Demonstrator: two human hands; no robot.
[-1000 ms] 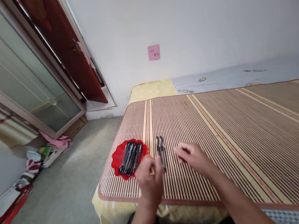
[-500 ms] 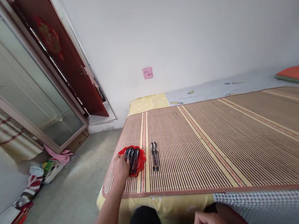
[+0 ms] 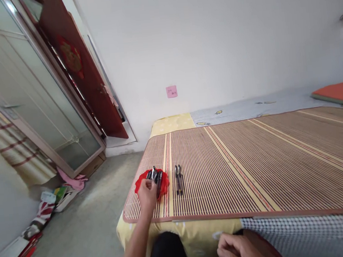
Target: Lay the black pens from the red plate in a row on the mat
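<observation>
A red scalloped tray (image 3: pixel 166 183) holding several dark pens (image 3: pixel 159 179) lies on the striped mat (image 3: pixel 207 182) near its left edge. Over the tray, my left hand (image 3: pixel 147 192) is closed in a pinch on one pen (image 3: pixel 153 173), whose upper end sticks up beyond the fingers. Two more pens (image 3: pixel 179 180) lie side by side on the mat, just right of the tray. My right hand (image 3: pixel 237 249) rests near my lap below the bed's front edge, fingers curled, with nothing visible in it.
A pink note (image 3: pixel 171 91) is stuck on the white wall. An orange folded item (image 3: pixel 339 90) lies at the bed's far right. Left of the bed are a glass-panelled door (image 3: pixel 48 96), a red door (image 3: pixel 82 72) and things piled on the floor.
My left hand has moved slightly right over the tray and now lifts a pen among the others. The view has shifted a little. The two pens on the mat lie as before.
</observation>
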